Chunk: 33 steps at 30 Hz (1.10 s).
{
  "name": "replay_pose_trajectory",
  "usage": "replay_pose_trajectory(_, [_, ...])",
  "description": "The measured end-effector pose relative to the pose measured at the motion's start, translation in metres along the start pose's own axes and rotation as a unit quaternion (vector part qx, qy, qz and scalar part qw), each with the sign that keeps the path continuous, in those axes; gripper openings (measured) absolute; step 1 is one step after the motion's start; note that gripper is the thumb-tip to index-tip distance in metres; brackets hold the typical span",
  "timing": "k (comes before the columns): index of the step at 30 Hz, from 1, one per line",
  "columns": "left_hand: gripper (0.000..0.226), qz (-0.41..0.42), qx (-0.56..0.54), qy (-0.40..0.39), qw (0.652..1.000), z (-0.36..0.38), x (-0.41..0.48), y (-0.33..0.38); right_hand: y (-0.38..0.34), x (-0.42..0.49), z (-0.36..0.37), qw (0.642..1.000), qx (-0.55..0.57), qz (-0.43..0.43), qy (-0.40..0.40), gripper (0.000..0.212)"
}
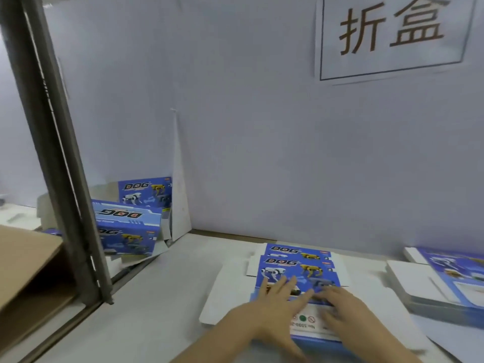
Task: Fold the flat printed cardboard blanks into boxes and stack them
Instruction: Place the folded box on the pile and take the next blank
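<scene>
White table against a pale grey partition wall, with both our hands pressed on a flat blue printed cardboard blank.

Our left hand lies with its fingers straight and spread on the near part of the blank at near centre. Our right hand rests just beside it, fingers loosely extended and gripping nothing, though blur hides the finer detail. A second flat blue blank peeks out just beyond the first. Far left, two folded blue "DOG" boxes sit behind a slanted grey metal post, one in front of the other. A brown corrugated carton fills the near left. At the right edge we see a pile of flat white-and-blue blanks. A white paper sign with dark characters hangs on the wall, upper right.
</scene>
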State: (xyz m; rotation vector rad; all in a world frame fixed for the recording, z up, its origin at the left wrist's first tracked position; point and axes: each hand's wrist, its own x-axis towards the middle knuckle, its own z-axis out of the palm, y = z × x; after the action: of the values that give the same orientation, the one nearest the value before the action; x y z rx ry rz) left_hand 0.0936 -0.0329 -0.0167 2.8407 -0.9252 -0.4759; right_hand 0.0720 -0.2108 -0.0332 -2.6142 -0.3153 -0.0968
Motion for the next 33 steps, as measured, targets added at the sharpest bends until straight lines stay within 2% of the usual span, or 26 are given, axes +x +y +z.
replay_pose_trajectory(1, [0.102,-0.006,0.031,0.001,1.000,0.007,0.004,-0.005,0.005,-0.001,0.002,1.000,-0.012,-0.007,0.001,0.035])
replay_pose_trajectory(3, [0.101,0.002,0.015,0.035,0.999,0.013,0.003,-0.009,0.012,-0.003,0.003,0.999,-0.030,-0.008,0.013,0.035])
replay_pose_trajectory(7, [0.098,-0.006,-0.027,0.022,0.999,0.011,0.002,-0.023,0.021,-0.008,-0.002,0.999,-0.041,0.001,0.024,0.033])
replay_pose_trajectory(14, [0.089,0.004,0.008,0.013,1.000,0.023,-0.010,-0.014,0.027,-0.016,-0.010,0.998,-0.066,0.003,-0.015,0.032])
replay_pose_trajectory(18, [0.065,0.060,0.112,0.080,0.989,0.040,-0.016,-0.002,0.025,-0.016,-0.008,0.997,-0.079,-0.009,0.009,0.031])
replay_pose_trajectory(21, [0.059,0.089,0.170,0.165,0.968,0.052,-0.022,0.004,0.023,-0.016,-0.005,0.997,-0.077,-0.007,0.029,0.030])
replay_pose_trajectory(25, [0.051,0.164,0.253,0.272,0.914,0.062,-0.027,-0.001,0.022,-0.018,-0.003,0.997,-0.077,-0.006,0.030,0.032])
replay_pose_trajectory(28, [0.051,0.200,0.264,0.315,0.889,0.070,-0.021,-0.007,0.023,-0.021,-0.002,0.997,-0.076,-0.008,0.028,0.035])
replay_pose_trajectory(33, [0.053,0.200,0.250,0.344,0.883,0.071,-0.019,-0.011,0.020,-0.023,-0.001,0.996,-0.084,-0.003,0.022,0.035])
